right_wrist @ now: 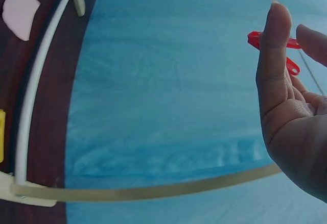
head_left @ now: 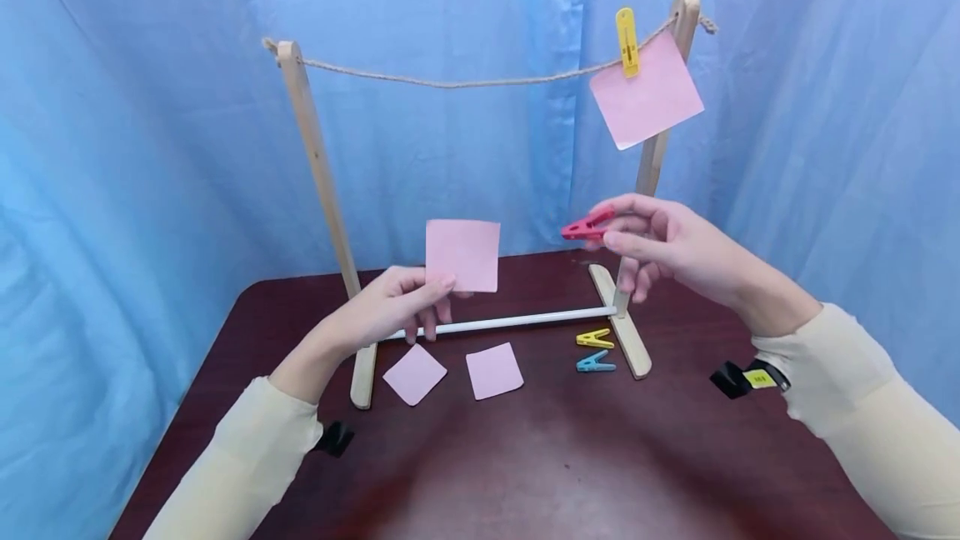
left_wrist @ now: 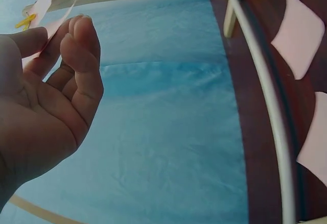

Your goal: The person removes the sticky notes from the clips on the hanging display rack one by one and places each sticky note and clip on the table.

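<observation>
My left hand pinches a square pink paper by its lower left corner, thumb in front, holding it up above the white crossbar. To the right, my right hand holds a red clothespin between thumb and fingers, apart from the paper and below the rope. The rope sags between two wooden posts. Near its right end a yellow clothespin clips another pink paper, which hangs tilted. In the right wrist view the red clothespin is partly hidden by a finger.
Two pink papers lie on the dark table in front of the white crossbar. A yellow clothespin and a blue clothespin lie beside the right wooden foot. Blue curtains hang behind.
</observation>
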`<state>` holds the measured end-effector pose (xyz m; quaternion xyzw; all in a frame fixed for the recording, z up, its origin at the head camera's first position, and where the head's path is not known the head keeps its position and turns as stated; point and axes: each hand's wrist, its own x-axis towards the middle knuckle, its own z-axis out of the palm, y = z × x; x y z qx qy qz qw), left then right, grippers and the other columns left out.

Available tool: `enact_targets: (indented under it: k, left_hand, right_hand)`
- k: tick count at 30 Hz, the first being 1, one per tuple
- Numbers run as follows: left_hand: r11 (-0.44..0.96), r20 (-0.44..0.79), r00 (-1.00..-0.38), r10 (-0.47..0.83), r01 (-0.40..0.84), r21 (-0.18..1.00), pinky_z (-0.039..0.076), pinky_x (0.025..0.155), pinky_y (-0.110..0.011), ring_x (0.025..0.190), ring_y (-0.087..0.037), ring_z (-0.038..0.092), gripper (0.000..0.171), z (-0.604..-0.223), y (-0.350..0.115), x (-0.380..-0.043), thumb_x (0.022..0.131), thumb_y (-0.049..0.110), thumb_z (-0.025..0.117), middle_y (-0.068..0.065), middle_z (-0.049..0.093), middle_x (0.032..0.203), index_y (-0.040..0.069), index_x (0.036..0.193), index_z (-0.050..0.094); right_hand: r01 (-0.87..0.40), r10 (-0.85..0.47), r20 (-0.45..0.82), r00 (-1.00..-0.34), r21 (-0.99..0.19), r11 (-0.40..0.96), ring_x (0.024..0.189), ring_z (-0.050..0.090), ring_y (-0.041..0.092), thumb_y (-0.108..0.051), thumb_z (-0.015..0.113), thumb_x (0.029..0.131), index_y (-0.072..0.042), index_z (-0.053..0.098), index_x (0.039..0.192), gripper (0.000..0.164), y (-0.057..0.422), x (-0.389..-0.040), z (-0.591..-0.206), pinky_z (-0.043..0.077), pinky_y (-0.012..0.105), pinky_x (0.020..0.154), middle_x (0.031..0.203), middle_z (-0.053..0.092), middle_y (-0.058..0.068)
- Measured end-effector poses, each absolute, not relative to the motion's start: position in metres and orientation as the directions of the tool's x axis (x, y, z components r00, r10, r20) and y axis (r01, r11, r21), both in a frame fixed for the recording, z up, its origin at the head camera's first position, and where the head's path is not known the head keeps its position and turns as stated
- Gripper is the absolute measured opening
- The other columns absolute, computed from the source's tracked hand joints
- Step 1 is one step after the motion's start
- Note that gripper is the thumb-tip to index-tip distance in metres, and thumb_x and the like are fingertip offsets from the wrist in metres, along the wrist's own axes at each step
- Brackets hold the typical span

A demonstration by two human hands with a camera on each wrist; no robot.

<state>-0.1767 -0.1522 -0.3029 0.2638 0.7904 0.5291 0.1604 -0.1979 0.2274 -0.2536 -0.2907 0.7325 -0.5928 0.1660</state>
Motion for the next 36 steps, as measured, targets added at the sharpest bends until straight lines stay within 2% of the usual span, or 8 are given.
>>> enact_targets:
  k: [2,6,11,15,19,22,28,36]
  left_hand:
    - [0.307,0.002,-0.813,0.582,0.222,0.926,0.053,0.054,-0.035,0.069,-0.028,0.066,0.035,-0.313,-0.158,-0.17,0.108,0.032,0.051,-0.015,0.071,0.1,0.005,0.102,0.072]
    - [0.324,-0.057,-0.823,0.565,0.158,0.933,0.052,0.054,-0.032,0.068,-0.025,0.066,0.034,-0.335,-0.172,-0.158,0.108,0.032,0.051,-0.02,0.067,0.093,0.008,0.12,0.072]
    - [0.306,-0.118,-0.835,0.538,0.063,0.95,0.051,0.052,-0.031,0.064,-0.022,0.063,0.038,-0.363,-0.187,-0.147,0.109,0.035,0.049,-0.014,0.065,0.088,0.007,0.118,0.073]
    - [0.301,-0.151,-0.834,0.531,0.019,0.953,0.05,0.05,-0.03,0.061,-0.021,0.061,0.039,-0.385,-0.202,-0.137,0.109,0.033,0.048,-0.015,0.065,0.086,0.004,0.117,0.072]
    - [0.298,-0.215,-0.816,0.536,-0.055,0.953,0.048,0.05,-0.024,0.061,-0.013,0.06,0.042,-0.403,-0.219,-0.127,0.109,0.031,0.05,-0.016,0.065,0.084,-0.007,0.114,0.069]
    - [0.297,-0.257,-0.811,0.526,-0.108,0.949,0.048,0.05,-0.024,0.063,-0.012,0.06,0.046,-0.414,-0.232,-0.121,0.108,0.03,0.051,-0.016,0.064,0.084,-0.013,0.113,0.066]
    - [0.329,-0.345,-0.812,0.471,-0.201,0.923,0.048,0.051,-0.024,0.065,-0.014,0.06,0.048,-0.428,-0.258,-0.113,0.107,0.035,0.053,-0.013,0.065,0.082,-0.012,0.111,0.066]
    - [0.309,-0.464,-0.713,0.526,-0.348,0.885,0.047,0.048,-0.023,0.065,-0.014,0.064,0.045,-0.444,-0.281,-0.095,0.107,0.032,0.051,-0.008,0.069,0.087,-0.009,0.114,0.065]
  right_hand:
    - [-0.217,-0.627,0.078,-0.775,-0.965,0.149,0.065,0.068,0.033,-0.005,0.058,0.103,-0.004,0.051,0.138,0.035,0.234,-0.195,-0.267,0.059,0.044,0.058,0.113,0.069,0.015]
    - [-0.179,-0.621,0.003,-0.784,-0.959,0.221,0.07,0.069,0.039,-0.01,0.063,0.101,-0.006,0.051,0.138,0.039,0.241,-0.187,-0.298,0.059,0.052,0.06,0.116,0.068,0.016]
    - [-0.155,-0.629,-0.044,-0.776,-0.954,0.258,0.074,0.067,0.049,-0.011,0.065,0.101,-0.007,0.052,0.14,0.042,0.254,-0.18,-0.329,0.058,0.053,0.06,0.117,0.067,0.019]
    - [-0.13,-0.642,-0.075,-0.763,-0.955,0.266,0.075,0.068,0.046,-0.01,0.065,0.1,-0.006,0.054,0.138,0.04,0.264,-0.178,-0.349,0.058,0.052,0.059,0.115,0.066,0.021]
    - [-0.097,-0.661,-0.128,-0.739,-0.951,0.293,0.077,0.069,0.044,-0.01,0.067,0.099,-0.004,0.055,0.136,0.04,0.275,-0.175,-0.369,0.058,0.055,0.06,0.109,0.065,0.026]
    - [-0.076,-0.672,-0.162,-0.722,-0.948,0.31,0.079,0.07,0.044,-0.009,0.068,0.098,-0.001,0.053,0.137,0.042,0.282,-0.173,-0.384,0.059,0.053,0.06,0.107,0.064,0.029]
    - [-0.027,-0.677,-0.214,-0.704,-0.945,0.327,0.079,0.071,0.041,-0.007,0.069,0.097,0.003,0.051,0.137,0.045,0.291,-0.174,-0.411,0.06,0.049,0.061,0.111,0.062,0.034]
    - [-0.023,-0.702,-0.235,-0.672,-0.941,0.337,0.08,0.072,0.032,-0.007,0.067,0.098,0.001,0.055,0.135,0.039,0.293,-0.175,-0.436,0.06,0.044,0.058,0.112,0.065,0.032]
